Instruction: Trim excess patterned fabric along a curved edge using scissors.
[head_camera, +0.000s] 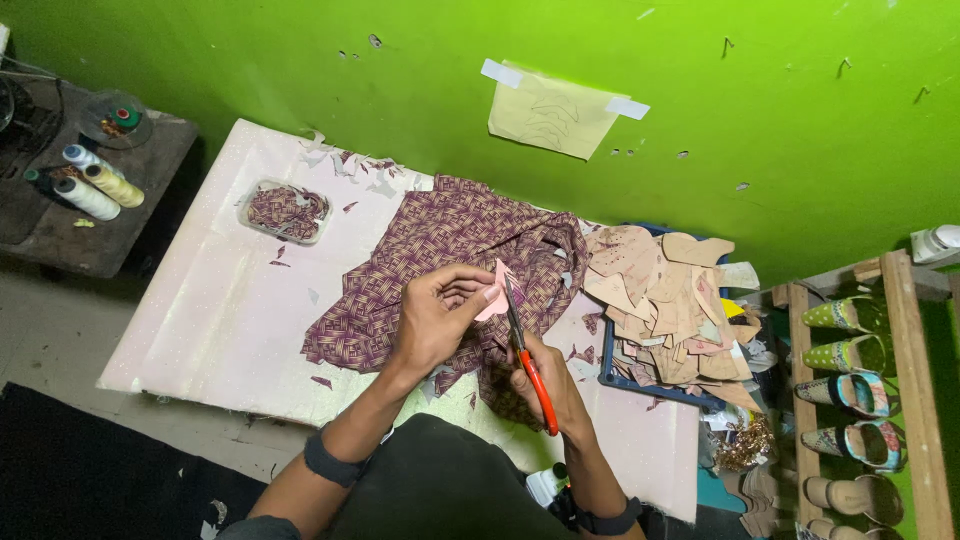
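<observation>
My left hand (436, 315) pinches a small pink paper-backed piece (493, 298) together with the edge of a purple woven-pattern cloth (440, 250) that lies crumpled on the pale pink board (220, 300). My right hand (548, 385) grips red-handled scissors (528, 355). Their blades point up and away from me and meet the pink piece at its right edge.
A clear tray of purple cloth cut-outs (285, 211) sits at the back left. A heap of tan pattern pieces (665, 300) lies on a blue tray at right. Thread spools (95, 185) stand on a dark side table. A wooden rack holding shoes (850, 390) is far right. Paper template (553, 112) is taped on the green wall.
</observation>
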